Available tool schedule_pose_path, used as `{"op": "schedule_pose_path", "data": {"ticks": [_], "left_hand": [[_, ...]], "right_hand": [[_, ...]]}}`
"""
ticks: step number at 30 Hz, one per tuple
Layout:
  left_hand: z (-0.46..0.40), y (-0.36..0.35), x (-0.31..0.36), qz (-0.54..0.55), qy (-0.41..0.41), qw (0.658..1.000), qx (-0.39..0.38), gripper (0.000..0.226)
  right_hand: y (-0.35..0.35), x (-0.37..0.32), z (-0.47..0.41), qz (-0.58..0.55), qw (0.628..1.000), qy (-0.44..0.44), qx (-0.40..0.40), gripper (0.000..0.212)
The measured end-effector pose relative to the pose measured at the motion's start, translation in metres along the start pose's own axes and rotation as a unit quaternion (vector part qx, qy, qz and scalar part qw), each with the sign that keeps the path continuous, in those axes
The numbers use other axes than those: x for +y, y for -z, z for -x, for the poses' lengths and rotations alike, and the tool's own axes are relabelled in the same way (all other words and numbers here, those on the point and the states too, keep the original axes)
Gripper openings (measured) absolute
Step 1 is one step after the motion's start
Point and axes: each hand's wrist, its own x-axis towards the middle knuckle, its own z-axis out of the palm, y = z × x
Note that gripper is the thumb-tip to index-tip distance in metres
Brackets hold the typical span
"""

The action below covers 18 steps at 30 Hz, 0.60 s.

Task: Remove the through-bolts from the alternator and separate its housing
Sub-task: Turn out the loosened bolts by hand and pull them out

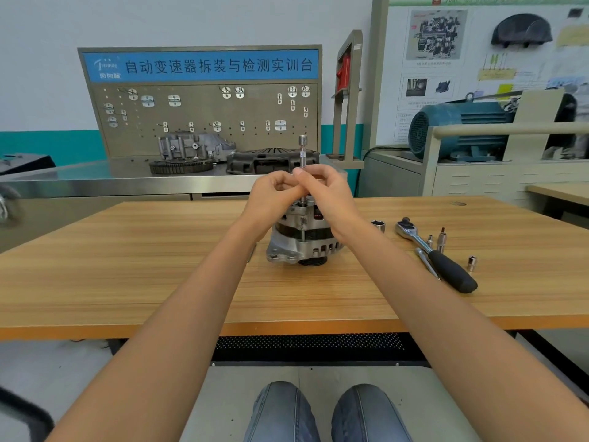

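Observation:
The alternator point(302, 242), silver with a dark middle band, stands upright on the wooden table point(159, 266). A slim chrome extension bar point(302, 151) rises straight up from its top near edge. My left hand point(271, 196) and my right hand point(325, 193) meet above the alternator, and the fingers of both pinch the bar's lower shaft. The bar's tip and the bolt under it are hidden by my fingers. A through-bolt point(302, 234) runs down the alternator's side.
To the right lie a ratchet with a black handle point(436, 256), a large socket point(378, 225), a thin bar point(427, 263) and several small sockets point(471, 262). Behind the table stands a steel bench point(95, 183) with gearbox parts and a pegboard. A blue motor point(459, 129) sits at right.

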Motion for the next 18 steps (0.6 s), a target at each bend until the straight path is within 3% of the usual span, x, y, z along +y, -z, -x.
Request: {"op": "schedule_pose_path", "data": {"ticks": [11, 18], "left_hand": [[0.0018, 0.0066, 0.0040, -0.006, 0.010, 0.999, -0.048, 0.006], [-0.0009, -0.0004, 0.0010, 0.001, 0.012, 1.000, 0.004, 0.010]], "right_hand": [[0.0010, -0.0010, 0.0002, 0.014, 1.000, 0.018, -0.014, 0.021], [0.0005, -0.0020, -0.0007, -0.009, 1.000, -0.007, -0.010, 0.028]]}}
